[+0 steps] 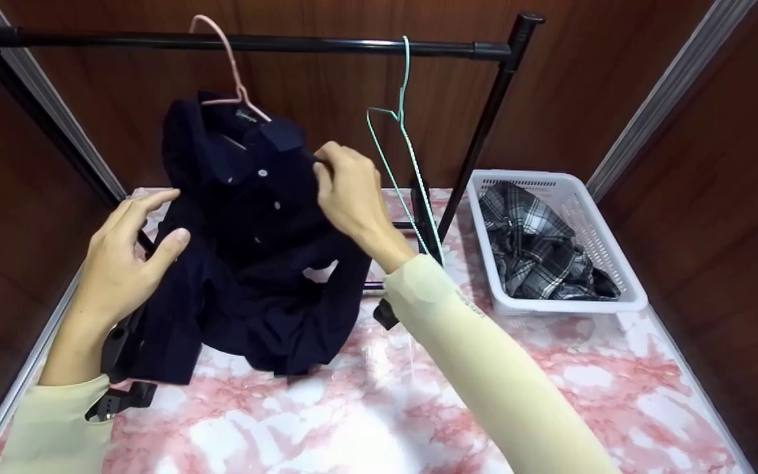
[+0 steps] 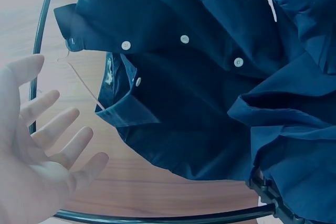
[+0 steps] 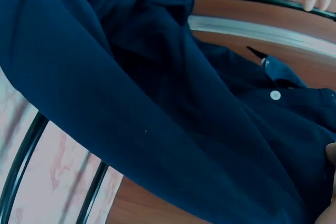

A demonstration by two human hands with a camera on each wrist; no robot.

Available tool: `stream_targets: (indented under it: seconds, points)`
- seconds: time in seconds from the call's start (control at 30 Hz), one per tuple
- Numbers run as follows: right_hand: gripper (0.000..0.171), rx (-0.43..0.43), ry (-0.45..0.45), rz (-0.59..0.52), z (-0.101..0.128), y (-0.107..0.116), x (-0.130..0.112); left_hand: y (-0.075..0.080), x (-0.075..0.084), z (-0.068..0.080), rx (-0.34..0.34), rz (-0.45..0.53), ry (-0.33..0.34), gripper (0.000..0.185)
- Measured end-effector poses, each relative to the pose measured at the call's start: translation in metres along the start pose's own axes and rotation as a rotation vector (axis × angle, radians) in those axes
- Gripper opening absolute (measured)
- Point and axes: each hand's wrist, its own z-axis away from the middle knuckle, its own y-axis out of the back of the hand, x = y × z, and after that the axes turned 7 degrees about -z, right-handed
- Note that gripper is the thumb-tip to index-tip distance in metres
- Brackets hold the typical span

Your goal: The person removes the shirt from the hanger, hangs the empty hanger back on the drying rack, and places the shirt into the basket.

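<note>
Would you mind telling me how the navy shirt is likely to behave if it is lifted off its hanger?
The navy shirt will probably flop: it already sags in folds from the pink hanger onto the table. It looks light, since the right hand pinches it by fingertips alone. The left hand is open beside it.

light: even, soft overhead | glare: marble tabletop point(image 1: 366, 421) | wrist views: close, soft, washed-out | edges: slight bend

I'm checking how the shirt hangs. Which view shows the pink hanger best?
The head view: the pink hanger hooks over the rail, running into the navy shirt collar. The left wrist view shows only a faint pale piece beside the collar; the right wrist view shows none.
</note>
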Motion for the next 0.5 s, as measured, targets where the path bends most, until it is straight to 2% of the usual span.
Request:
stream_targets:
  seconds: [0.5]
  points:
    - [0.013, 0.069, 0.078, -0.06, 0.004, 0.056, 0.017, 0.0, 0.011, -0.01, -0.01, 0.004, 0.023, 0.051]
